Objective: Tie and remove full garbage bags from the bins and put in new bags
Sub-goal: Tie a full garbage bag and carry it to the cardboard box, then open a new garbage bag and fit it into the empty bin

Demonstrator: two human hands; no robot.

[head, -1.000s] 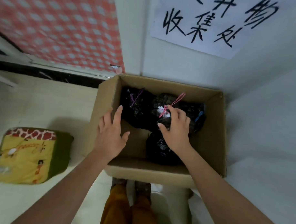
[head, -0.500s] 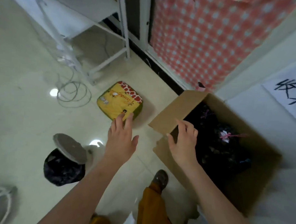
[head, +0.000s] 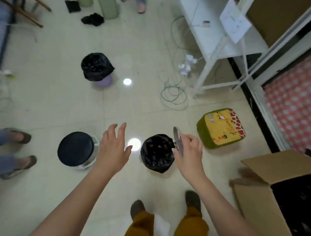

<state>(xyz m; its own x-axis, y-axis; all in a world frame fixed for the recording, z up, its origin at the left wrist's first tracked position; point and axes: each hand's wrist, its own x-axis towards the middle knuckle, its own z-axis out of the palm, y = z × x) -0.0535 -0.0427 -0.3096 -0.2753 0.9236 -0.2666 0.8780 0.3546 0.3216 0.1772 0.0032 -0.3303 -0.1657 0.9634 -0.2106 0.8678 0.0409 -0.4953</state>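
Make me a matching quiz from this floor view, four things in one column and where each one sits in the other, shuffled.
Things:
1. purple bin
2. bin with the raised lid
3. cardboard box
4. giraffe cushion

Places:
A. at the right edge, flaps open
B. between the two hands
C. farther out on the floor, bag draped over its rim
D. right of the right hand, near the checked curtain

Pairs: 1-C, 2-B, 3-A, 4-D
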